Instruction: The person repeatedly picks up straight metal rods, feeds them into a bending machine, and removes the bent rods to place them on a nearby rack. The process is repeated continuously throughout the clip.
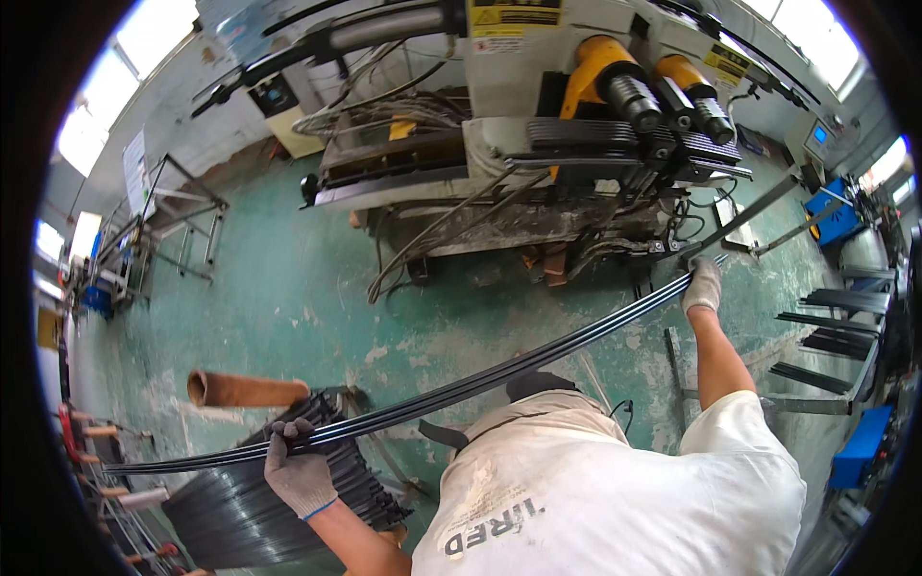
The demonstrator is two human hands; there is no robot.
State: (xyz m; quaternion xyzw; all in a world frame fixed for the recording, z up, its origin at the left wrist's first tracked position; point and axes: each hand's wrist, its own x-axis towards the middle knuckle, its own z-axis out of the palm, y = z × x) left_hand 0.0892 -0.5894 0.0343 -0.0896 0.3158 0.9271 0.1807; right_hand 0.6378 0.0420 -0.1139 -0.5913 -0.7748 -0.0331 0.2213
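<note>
My left hand (300, 472), in a grey work glove, is closed around a bundle of long thin black metal bars (509, 372) near its left end. The bundle crosses in front of my body, rising toward the right. Close to its right end, my right hand (704, 286) grips it too, in a pale glove. Below my left hand lies a stack of similar black bars (259, 514), partly hidden by the hand and the bundle. Whether the held pieces are solid or hollow I cannot tell.
A large machine (461, 182) with two orange cylinder units (603, 69) stands ahead, hoses hanging from it. A brown tube (248, 390) juts out on the left. Metal frames stand at far left, and a rack (816, 403) holds black bars at right. The floor (288, 288) is worn green.
</note>
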